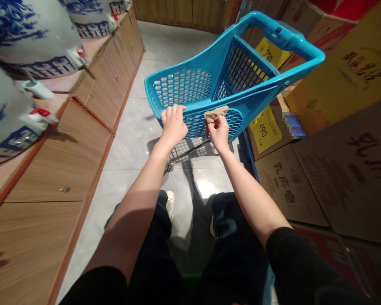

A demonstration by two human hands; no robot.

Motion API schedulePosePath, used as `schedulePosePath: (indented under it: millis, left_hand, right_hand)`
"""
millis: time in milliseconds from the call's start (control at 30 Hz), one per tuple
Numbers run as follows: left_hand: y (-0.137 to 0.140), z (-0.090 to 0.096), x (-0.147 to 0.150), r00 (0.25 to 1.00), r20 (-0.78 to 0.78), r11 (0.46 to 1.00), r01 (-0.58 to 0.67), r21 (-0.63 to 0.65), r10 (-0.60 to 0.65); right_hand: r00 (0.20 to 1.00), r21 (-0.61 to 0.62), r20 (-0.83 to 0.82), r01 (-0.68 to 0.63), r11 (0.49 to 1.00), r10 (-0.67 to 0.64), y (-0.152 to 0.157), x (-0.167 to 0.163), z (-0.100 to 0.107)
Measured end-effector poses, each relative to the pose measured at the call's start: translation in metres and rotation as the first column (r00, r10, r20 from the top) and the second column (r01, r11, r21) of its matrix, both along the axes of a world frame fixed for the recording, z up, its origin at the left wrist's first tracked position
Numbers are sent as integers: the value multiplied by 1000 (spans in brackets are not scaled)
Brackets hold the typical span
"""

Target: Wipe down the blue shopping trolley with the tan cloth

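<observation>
A blue plastic shopping cart (184, 78) with mesh sides stands side-on in front of me. My left hand (174, 125) grips its near top rim close to the low end, fingers bent over the edge. In my right hand (219, 132) is a folded tan cloth (216, 113), pinched between the fingers and lying against the rim and near side of the cart. The cart's raised handle (307, 46) is at the upper right, and a dark blue flap (241, 70) hangs inside below it. Part of the wheeled frame shows under the basket.
Wooden cabinets (60, 161) on the left carry large blue-and-white jars (25, 29) with red-handled taps. Stacked cardboard boxes (288, 182) with yellow price signs (265, 131) line the right side. Grey floor tiles (123, 148) run between, with a wooden front (178, 12) across the far end.
</observation>
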State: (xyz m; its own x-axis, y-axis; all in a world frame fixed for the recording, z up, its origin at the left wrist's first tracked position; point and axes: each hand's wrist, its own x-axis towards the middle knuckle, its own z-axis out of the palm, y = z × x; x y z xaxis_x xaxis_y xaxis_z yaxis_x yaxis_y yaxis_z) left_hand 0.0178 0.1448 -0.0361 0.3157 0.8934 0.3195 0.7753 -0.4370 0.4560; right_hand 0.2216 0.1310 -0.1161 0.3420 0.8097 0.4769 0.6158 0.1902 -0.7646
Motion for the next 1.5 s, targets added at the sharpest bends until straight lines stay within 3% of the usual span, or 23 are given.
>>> schedulePosePath:
  millis: [100,267,333,500,600,800,933,1000,1100,1200,1267,1500]
  left_hand:
    - [-3,-1,-1,1000,16,1000,16,-8,-16]
    - [-20,2,0,1000,7,998,31,-59,-30]
    - [-28,3,-2,999,9,996,37,-77,-36]
    - [-44,8,-15,998,6,993,68,-99,-68]
    - [-55,11,-27,997,-5,991,81,-110,-82]
    - [-74,14,-52,996,-8,991,90,-101,-92]
    - [-88,15,-62,998,-19,995,62,-84,-63]
    - [-96,14,-65,999,-21,998,34,-60,-35]
    - [-103,10,-66,1000,-18,1000,6,-27,-6]
    - [-103,9,-64,1000,-9,1000,4,-29,-4]
    - [-100,9,-63,1000,0,999,4,-32,-4]
    - [-101,14,-52,1000,20,999,1,-48,0]
  right_hand:
    - [996,-77,-31,80,994,-82,-9,-9,-4]
    - [998,-322,15,60,945,-58,-32,-23,0]
    - [998,-269,49,60,961,-48,-39,-22,10]
    - [997,50,69,13,999,-17,-49,-2,34]
    - [999,-16,-19,31,999,-32,-56,-4,26]
    - [994,-120,-78,71,990,-80,-89,-40,-16]
    - [971,-335,-183,86,938,-155,-118,-61,-40]
    - [953,-338,-235,106,935,-193,-125,-70,-45]
    - [941,-211,-281,129,969,-187,-126,-83,-38]
    - [966,8,-248,71,997,-67,-120,-91,-19]
    - [977,67,-211,23,998,-8,-117,-93,-10]
    - [961,-166,-247,83,983,-122,-115,-103,-12]
